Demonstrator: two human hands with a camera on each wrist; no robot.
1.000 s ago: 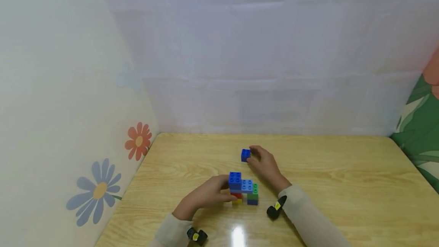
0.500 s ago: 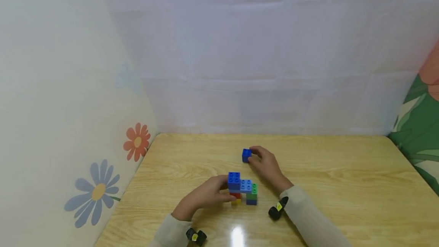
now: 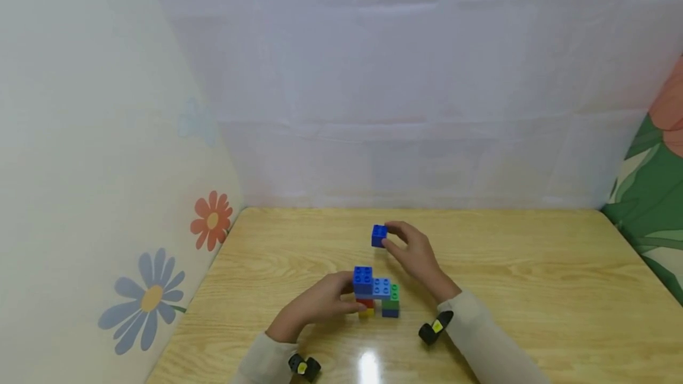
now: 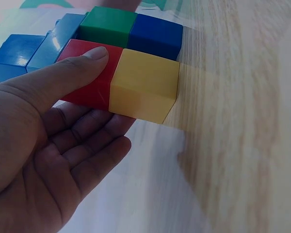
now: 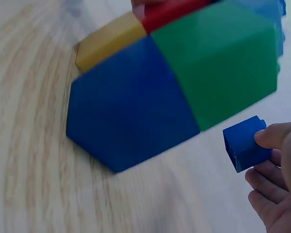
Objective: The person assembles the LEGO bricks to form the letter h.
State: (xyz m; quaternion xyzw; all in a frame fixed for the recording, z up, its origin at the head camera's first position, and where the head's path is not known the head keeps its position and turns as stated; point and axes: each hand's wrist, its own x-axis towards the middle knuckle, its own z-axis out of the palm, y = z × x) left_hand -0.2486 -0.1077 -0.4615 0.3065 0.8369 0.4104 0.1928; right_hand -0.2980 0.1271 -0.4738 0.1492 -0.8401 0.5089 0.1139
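My left hand (image 3: 328, 300) grips the left column of a small toy brick structure, its thumb on the red brick (image 4: 89, 80) and its fingers behind. Under the red brick is a yellow brick (image 4: 144, 80). A green brick (image 5: 218, 63) on a dark blue brick (image 5: 131, 107) forms the right column. Across both columns lies a light blue brick (image 3: 381, 287), with a blue brick (image 3: 363, 277) on its left end. Farther back, my right hand (image 3: 418, 253) pinches a loose blue brick (image 5: 250, 143) between thumb and fingers, its hollow underside partly showing in the right wrist view.
The structure stands on a wood-grain table (image 3: 507, 265). A white sheet (image 3: 341, 105) hangs behind the table's far edge. The left wall (image 3: 160, 194) has painted flowers, and a leafy print (image 3: 658, 194) is at the right.
My right hand has lifted the loose blue brick slightly, shifting it back and a little left. My left hand keeps its grip on the structure.
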